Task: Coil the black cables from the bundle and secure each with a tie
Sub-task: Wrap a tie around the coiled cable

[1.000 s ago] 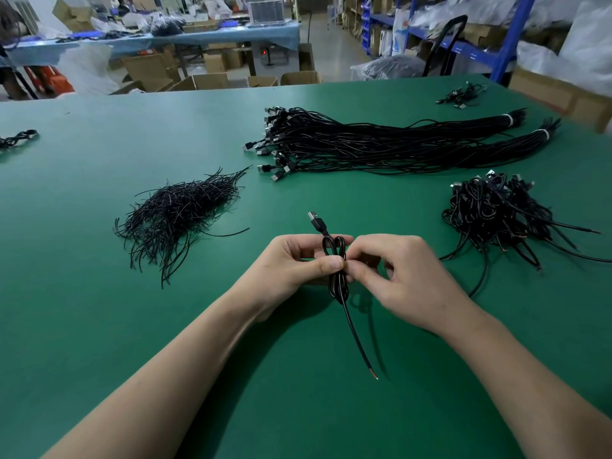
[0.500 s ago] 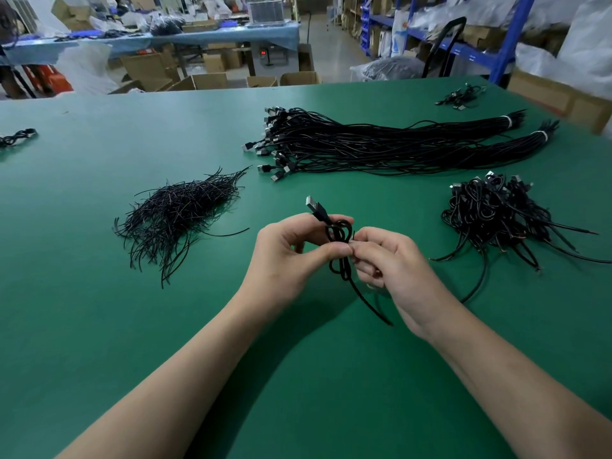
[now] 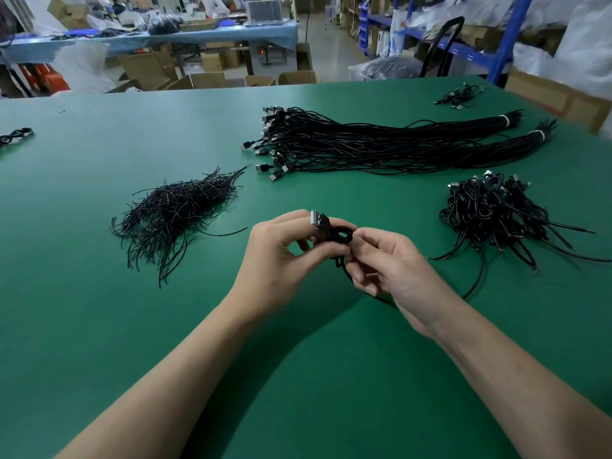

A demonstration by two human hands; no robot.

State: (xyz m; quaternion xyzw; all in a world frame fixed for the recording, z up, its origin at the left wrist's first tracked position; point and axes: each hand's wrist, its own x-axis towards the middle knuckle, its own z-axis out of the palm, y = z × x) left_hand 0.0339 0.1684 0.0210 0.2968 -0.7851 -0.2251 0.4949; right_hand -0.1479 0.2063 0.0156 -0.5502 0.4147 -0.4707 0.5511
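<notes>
Above the green table (image 3: pixel 99 326), both hands hold one small coiled black cable (image 3: pixel 341 236) with a silver USB plug pointing up and left. My left hand (image 3: pixel 281 263) pinches the coil near the plug. My right hand (image 3: pixel 387 266) grips the coil's right side, and the cable's loose tail runs down under it. Two long bundles of black cables (image 3: pixel 381 144) lie across the far middle, bound with white ties at their right ends. A loose heap of black ties (image 3: pixel 175 217) lies to the left.
A pile of coiled cables (image 3: pixel 493 210) sits to the right of my hands. A small cable cluster (image 3: pixel 458 97) lies at the far right, another coil (image 3: pixel 15 135) at the far left edge. Cardboard boxes and blue shelving stand beyond the table.
Both hands have lifted the coil up and away from me. The long tail that hung straight down has been drawn in and now trails under my right hand.
</notes>
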